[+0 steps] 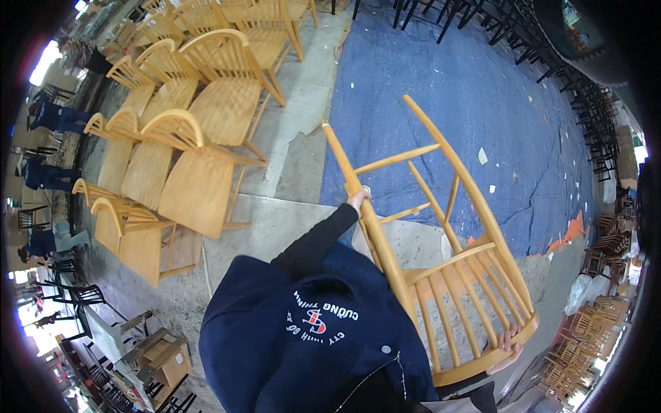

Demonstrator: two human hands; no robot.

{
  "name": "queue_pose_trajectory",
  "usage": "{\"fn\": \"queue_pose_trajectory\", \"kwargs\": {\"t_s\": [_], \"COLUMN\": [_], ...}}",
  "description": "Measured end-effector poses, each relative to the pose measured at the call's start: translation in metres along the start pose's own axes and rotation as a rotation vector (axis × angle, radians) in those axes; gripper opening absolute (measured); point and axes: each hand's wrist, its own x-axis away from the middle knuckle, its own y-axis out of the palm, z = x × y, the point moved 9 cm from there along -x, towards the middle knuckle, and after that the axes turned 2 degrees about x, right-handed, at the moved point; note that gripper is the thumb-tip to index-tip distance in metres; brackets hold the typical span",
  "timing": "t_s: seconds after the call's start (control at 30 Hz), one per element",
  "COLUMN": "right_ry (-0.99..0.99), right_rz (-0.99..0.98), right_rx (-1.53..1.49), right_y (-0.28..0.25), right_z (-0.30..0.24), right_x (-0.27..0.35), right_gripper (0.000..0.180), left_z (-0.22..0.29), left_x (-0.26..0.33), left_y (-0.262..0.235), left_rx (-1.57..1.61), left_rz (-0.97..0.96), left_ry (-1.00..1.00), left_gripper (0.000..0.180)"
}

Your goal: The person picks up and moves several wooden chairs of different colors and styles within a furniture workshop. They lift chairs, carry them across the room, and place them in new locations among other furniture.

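Note:
A light wooden chair [500,234] with a spindle back is tipped in front of me, its legs pointing away and its curved back rail low at the right. My left hand [359,198] is closed round the chair's left side piece, near a crossbar. At the curved top rail, beside the spindles, the fingers of my right hand [508,341] wrap the wood; the rest of that hand is partly hidden by the rail. My navy jacket [275,344] and black left sleeve fill the space beside the chair.
Rows of matching wooden chairs [211,110] stand at the left. A blue sheet [413,76] with paper scraps covers the floor ahead. Black chairs [523,41] line the far right. Cardboard boxes [165,358] sit at the lower left; several people [51,175] are at the far left.

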Motion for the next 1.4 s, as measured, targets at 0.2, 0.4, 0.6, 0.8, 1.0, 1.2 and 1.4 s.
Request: {"fn": "queue_pose_trajectory", "kwargs": {"t_s": [0.2,0.4,0.6,0.8,1.0,1.2,1.4], "right_ry": [-0.128,-0.26,-0.168,0.095,0.273,0.305,0.368], "right_rz": [0.055,0.119,0.125,-0.033,-0.173,-0.164,-0.283], "right_rx": [0.124,0.14,0.132,0.226,0.382,0.605,0.564], "right_y": [0.015,0.051,0.05,0.109,0.188,0.257,0.304], "right_z": [0.002,-0.006,-0.011,-0.01,0.071,0.165,0.22], "right_x": [-0.185,-0.315,-0.564,-0.797,-0.999,-1.134,-1.244], "right_gripper": [0.031,0.031,0.032,0.032,0.033,0.031,0.029], "left_z": [0.11,0.2,0.232,0.276,0.371,0.492,0.563], "left_x": [-0.108,-0.187,-0.377,-0.454,-0.508,-0.523,-0.471], "left_y": [0.175,0.319,0.435,0.503,0.539,0.591,0.695], "left_rx": [0.012,-0.091,-0.058,-0.021,0.189,0.026,-0.127], "left_rz": [-0.099,-0.074,-0.089,-0.007,0.062,0.057,-0.087], "left_ry": [0.016,0.045,-0.074,-0.203,-0.08,-0.013,-0.081], "left_gripper": [0.021,0.023,0.027,0.028,0.041,0.052,0.079]}}
